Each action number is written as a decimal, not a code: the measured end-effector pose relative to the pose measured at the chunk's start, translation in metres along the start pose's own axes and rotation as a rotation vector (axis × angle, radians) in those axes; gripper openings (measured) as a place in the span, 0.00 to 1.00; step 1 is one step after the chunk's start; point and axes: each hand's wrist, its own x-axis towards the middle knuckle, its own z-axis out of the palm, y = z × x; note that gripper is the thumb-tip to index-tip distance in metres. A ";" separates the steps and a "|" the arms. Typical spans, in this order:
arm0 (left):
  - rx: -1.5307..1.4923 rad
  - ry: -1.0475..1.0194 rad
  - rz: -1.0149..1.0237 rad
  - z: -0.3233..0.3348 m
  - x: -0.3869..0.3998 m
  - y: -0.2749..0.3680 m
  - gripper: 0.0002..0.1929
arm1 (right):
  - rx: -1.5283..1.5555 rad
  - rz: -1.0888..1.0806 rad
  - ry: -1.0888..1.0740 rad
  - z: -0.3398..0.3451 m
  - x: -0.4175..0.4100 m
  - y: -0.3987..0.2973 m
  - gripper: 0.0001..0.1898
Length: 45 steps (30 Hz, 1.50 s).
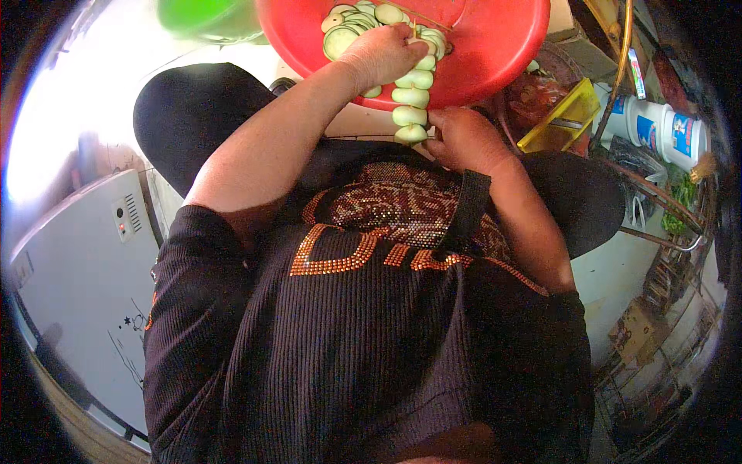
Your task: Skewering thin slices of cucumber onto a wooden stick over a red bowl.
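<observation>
A wooden skewer (pixel 414 28) threaded with a row of pale green vegetable slices (pixel 412 96) spans the near rim of a red plastic basin (pixel 493 52). My left hand (pixel 382 57) grips its upper part over the basin, fingers closed around the slices there. Lower down, my right hand (pixel 464 138) holds the near end beside the last slices, in front of my lap. More round slices (pixel 341 40) are heaped in the basin, to the left of and behind my left hand. Another thin stick (pixel 426 16) lies across the basin near the top edge. My left fingertips partly hide the threaded slices.
A green basin (pixel 208 17) stands at upper left. A yellow-framed slicer (pixel 559 119) leans right of the red basin, near a metal frame (pixel 666 200). White buckets (pixel 684 139) and leafy greens (pixel 679 203) are farther right. A white appliance (pixel 81 278) stands on my left.
</observation>
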 end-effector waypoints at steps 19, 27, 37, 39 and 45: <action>-0.016 0.012 0.033 0.004 0.001 -0.004 0.24 | -0.076 0.010 -0.013 0.006 0.001 0.007 0.13; -0.015 0.022 0.006 0.005 0.003 -0.004 0.24 | -0.086 0.035 -0.007 0.009 0.002 0.010 0.12; 0.001 0.035 0.021 0.006 0.003 -0.006 0.24 | -0.063 0.038 -0.039 0.008 0.002 0.011 0.12; 0.016 0.041 0.041 0.004 0.002 -0.004 0.25 | -0.067 0.019 -0.026 0.009 0.002 0.012 0.12; 0.014 -0.003 0.001 0.004 0.001 -0.003 0.24 | -0.051 0.039 -0.036 0.007 0.001 0.007 0.13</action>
